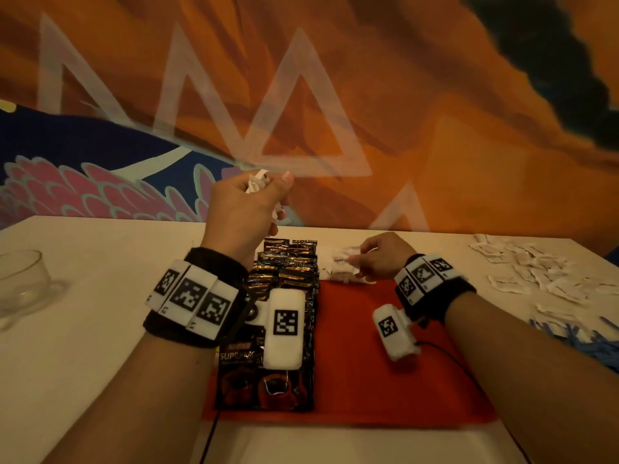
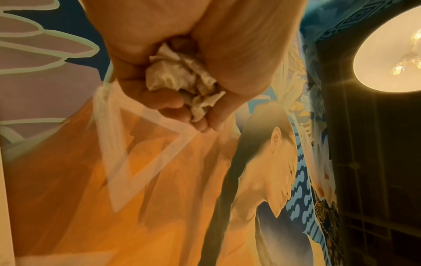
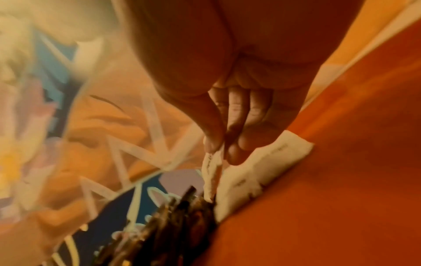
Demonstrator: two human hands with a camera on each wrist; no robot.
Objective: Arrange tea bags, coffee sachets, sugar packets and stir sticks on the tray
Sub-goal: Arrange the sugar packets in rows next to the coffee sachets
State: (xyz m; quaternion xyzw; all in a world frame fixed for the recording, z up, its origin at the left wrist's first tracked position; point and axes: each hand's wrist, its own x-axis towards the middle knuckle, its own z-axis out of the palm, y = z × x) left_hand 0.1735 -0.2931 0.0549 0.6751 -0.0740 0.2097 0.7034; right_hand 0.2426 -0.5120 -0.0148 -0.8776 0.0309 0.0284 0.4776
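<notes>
Both hands grip sugar packets: left hand (image 1: 246, 209) raised, right hand (image 1: 382, 259) at tray (image 1: 385, 380) far edge

Bare red tray (image 1: 385, 380) right of coffee sachets (image 1: 284, 279).

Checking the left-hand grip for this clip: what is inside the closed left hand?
The left hand grips a bunch of crumpled white paper packets; their ends poke out at both sides of the fist. How many, and any print on them, is hidden by the fingers.

The tray (image 1: 385, 380) is red, the coffee sachets (image 1: 284, 283) black and gold, the sugar packets (image 1: 542, 276) white, the stir sticks (image 1: 582, 339) blue, the counter (image 1: 83, 346) cream
</notes>
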